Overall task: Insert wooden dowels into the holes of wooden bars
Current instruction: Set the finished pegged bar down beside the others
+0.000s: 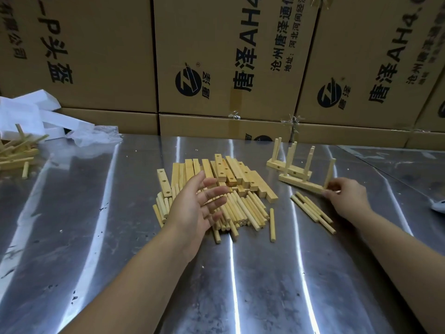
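Observation:
A heap of drilled wooden bars lies mid-table, with a pile of loose dowels in front of it. My left hand hovers over the dowels, palm turned up, fingers straight and empty. To the right stand two bars with upright dowels in them: the nearer bar and a farther one. My right hand pinches the right end of the nearer bar. A few loose dowels lie beside that hand.
The table is shiny metal. Cardboard boxes wall off the back. At far left sit white foam and plastic wrap and another heap of assembled wood pieces. A grey object pokes in at the right edge.

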